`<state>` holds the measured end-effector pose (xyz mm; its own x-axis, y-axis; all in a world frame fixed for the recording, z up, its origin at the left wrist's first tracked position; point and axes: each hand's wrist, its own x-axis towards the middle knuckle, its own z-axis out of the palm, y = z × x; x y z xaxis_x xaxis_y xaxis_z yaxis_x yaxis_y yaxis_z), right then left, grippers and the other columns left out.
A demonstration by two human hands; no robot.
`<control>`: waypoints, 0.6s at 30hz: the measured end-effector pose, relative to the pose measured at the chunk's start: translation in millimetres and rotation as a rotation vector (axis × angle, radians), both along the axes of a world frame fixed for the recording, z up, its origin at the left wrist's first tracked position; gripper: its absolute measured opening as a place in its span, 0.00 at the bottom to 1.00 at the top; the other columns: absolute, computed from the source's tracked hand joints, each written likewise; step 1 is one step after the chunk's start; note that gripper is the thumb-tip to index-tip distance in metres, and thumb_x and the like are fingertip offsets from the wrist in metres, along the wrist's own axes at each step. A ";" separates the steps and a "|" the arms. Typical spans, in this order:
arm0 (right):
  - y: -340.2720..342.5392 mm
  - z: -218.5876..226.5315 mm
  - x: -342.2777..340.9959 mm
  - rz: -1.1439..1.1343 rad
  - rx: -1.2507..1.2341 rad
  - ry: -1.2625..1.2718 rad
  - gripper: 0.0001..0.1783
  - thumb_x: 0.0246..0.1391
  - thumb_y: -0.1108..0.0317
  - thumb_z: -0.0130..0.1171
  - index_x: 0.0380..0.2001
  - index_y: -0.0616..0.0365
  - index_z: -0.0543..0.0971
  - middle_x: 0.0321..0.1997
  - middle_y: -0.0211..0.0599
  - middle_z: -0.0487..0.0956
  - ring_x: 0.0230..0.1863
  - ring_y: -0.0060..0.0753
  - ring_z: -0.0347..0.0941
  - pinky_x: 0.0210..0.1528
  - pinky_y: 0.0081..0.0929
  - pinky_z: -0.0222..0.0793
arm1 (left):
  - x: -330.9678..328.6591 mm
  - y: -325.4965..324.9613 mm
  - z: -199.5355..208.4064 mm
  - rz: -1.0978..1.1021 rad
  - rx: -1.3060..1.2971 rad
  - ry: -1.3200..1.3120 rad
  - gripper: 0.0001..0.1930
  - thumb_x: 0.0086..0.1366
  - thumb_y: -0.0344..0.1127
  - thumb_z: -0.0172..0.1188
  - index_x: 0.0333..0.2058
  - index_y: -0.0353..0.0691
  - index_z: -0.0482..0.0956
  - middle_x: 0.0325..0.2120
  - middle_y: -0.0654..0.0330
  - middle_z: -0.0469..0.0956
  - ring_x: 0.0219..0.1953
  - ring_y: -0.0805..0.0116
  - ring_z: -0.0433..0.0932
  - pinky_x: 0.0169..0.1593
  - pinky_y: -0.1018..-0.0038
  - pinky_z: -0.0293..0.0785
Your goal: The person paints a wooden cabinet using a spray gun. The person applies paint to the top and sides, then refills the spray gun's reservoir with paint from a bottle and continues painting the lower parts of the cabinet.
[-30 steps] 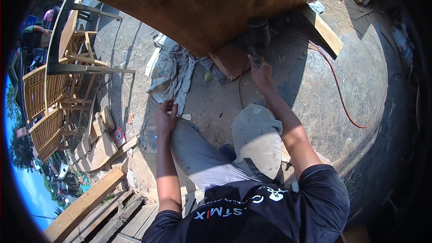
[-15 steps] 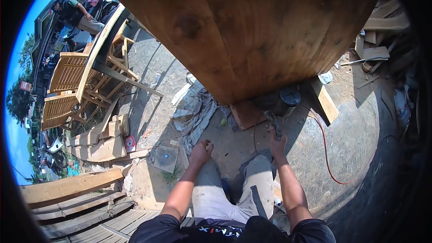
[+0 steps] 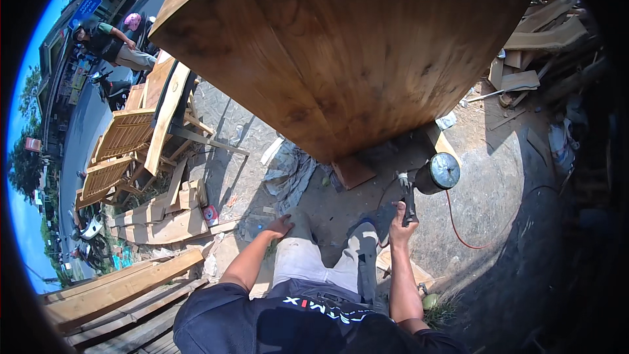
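My right hand (image 3: 401, 224) is wrapped round the handle of a spray gun (image 3: 409, 202), held upright in front of my right knee. A dark round paint cup (image 3: 438, 176) with a shiny grey lid sits on the gun's right side. Beside my left knee, my left hand (image 3: 280, 226) rests on the grey trousers, fingers laid along the leg and holding nothing. Ahead of both hands stands a large brown wooden panel (image 3: 321, 59), its grain dark and glossy in places. A thin red-brown hose (image 3: 453, 223) curves over the ground right of the gun.
A crumpled cloth (image 3: 288, 174) lies left of the panel's lower corner, and a reddish wood block (image 3: 354, 172) lies under it. Wooden chairs (image 3: 128, 134) and planks (image 3: 124, 285) stand at left. Offcuts (image 3: 547, 36) are heaped at far right. A person (image 3: 111, 42) stands beyond the chairs.
My right hand has brought the spray gun and cup back from the panel, toward the right. My left hand has come down onto my knee. The whole view has shifted.
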<state>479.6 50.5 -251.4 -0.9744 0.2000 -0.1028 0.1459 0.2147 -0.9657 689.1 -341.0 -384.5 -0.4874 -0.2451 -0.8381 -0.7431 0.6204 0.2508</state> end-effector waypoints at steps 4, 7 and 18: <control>-32.2 20.7 17.4 -0.176 0.143 -0.214 0.30 0.69 0.43 0.62 0.29 0.62 0.86 0.24 0.28 0.78 0.26 0.21 0.68 0.30 0.30 0.62 | -29.1 -70.9 31.5 -0.042 0.199 -0.052 0.33 0.67 0.59 0.63 0.66 0.47 0.76 0.53 0.41 0.83 0.56 0.47 0.82 0.60 0.60 0.77; -79.5 36.4 40.1 -0.362 0.191 -0.196 0.33 0.68 0.40 0.61 0.24 0.62 0.82 0.22 0.32 0.76 0.26 0.25 0.68 0.32 0.34 0.62 | -37.2 -135.7 20.1 -0.176 0.170 0.032 0.30 0.68 0.56 0.63 0.62 0.45 0.79 0.46 0.44 0.87 0.50 0.52 0.86 0.55 0.62 0.79; -328.0 167.3 126.3 -0.554 0.116 -0.057 0.29 0.67 0.42 0.63 0.43 0.63 0.83 0.27 0.39 0.86 0.32 0.30 0.85 0.37 0.30 0.76 | -118.0 -441.7 -11.1 -0.382 0.111 0.227 0.24 0.69 0.52 0.63 0.56 0.42 0.84 0.46 0.43 0.87 0.50 0.50 0.86 0.54 0.60 0.80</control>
<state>605.8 -277.6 -84.1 -0.7143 0.6929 -0.0985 0.3178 0.1958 -0.9277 571.1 -782.7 -395.6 -0.6999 0.0731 -0.7104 -0.3849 0.7993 0.4615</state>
